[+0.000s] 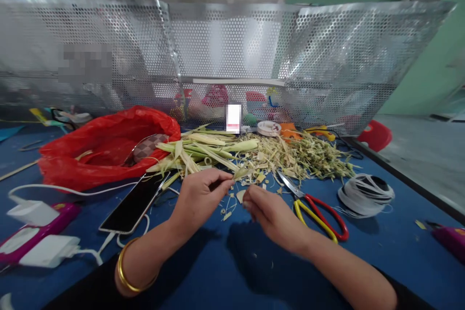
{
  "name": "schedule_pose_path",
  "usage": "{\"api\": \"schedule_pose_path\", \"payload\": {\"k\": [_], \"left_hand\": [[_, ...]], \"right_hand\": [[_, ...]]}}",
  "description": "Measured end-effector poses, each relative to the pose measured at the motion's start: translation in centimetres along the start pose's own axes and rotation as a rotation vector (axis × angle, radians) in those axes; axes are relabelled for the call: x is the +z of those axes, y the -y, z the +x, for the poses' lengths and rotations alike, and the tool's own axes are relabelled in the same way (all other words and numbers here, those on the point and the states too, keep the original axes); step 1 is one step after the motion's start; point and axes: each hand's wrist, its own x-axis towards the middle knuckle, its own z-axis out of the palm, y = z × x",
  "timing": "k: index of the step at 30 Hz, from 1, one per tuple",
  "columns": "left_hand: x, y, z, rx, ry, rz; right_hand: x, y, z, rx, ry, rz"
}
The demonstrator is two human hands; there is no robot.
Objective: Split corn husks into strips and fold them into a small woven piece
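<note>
My left hand pinches a small pale-green husk strip between thumb and fingertips. To its right, my right hand is closed with the fingers curled together; whatever they hold, if anything, is hidden. Beyond both hands lies a pile of long corn husks. A heap of shredded husk bits and small green bundles spreads to the right. Scissors with red and yellow handles rest beside my right hand, blades slightly apart. Farther right sits a roll of white string.
At left are a red plastic bag, a phone on a charging cable, and a purple power strip with white chargers. A perforated metal screen stands behind the blue table. A tape roll lies near it.
</note>
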Motion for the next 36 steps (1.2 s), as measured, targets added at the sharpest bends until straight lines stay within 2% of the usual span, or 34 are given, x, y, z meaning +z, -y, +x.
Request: {"api": "schedule_pose_path", "payload": {"k": [3, 5, 8, 13, 16, 18, 20, 24, 27, 29, 31, 32, 34, 36], "left_hand": [[0.4, 0.2, 0.0, -0.018, 0.008, -0.007], [0.7, 0.2, 0.0, -0.013, 0.050, -0.017], [0.9, 0.4, -0.1, 0.038, 0.106, 0.008], [1.5, 1.0, -0.4, 0.182, 0.114, 0.092], [2.0, 1.5, -0.7, 0.262, 0.101, 0.145], [2.3, 1.8, -0.8, 0.311, 0.105, 0.208], [2.3, 2.1, -0.8, 0.364, 0.164, 0.288], [1.9, 2.1, -0.6, 0.520, 0.414, 0.414], [1.3, 1.3, -0.5, 0.617, 0.568, 0.284], [0.8, 0.7, -0.5, 0.607, 0.625, 0.123], [0.4, 0.1, -0.4, 0.567, 0.594, 0.003], [0.3, -0.1, -0.4, 0.547, 0.533, -0.034], [0.1, -0.2, -0.3, 0.494, 0.345, -0.069], [0.0, -0.1, -0.2, 0.421, 0.142, -0.060]], "right_hand": [[0.3, 1.6, -0.6, -0.223, -0.079, -0.161], [0.4, 2.0, -0.6, -0.293, -0.090, -0.097], [0.4, 2.0, -0.5, -0.288, -0.026, 0.022], [0.9, 1.9, -0.7, -0.352, 0.013, -0.259], [1.2, 1.9, -0.9, -0.389, 0.036, -0.313], [1.1, 2.0, -0.9, -0.378, 0.058, -0.263], [0.7, 2.3, -0.8, -0.334, 0.051, -0.160], [-1.2, 2.8, -0.5, -0.173, -0.054, 0.119], [-2.5, 2.1, 0.1, -0.082, -0.139, 0.257], [-2.8, 0.7, 0.6, -0.001, -0.171, 0.331], [-2.4, -0.9, 1.0, 0.082, -0.185, 0.362], [-2.0, -1.6, 1.1, 0.132, -0.182, 0.352], [-1.0, -2.5, 1.1, 0.199, -0.156, 0.332], [0.1, -2.5, 0.8, 0.186, -0.119, 0.275]]}}
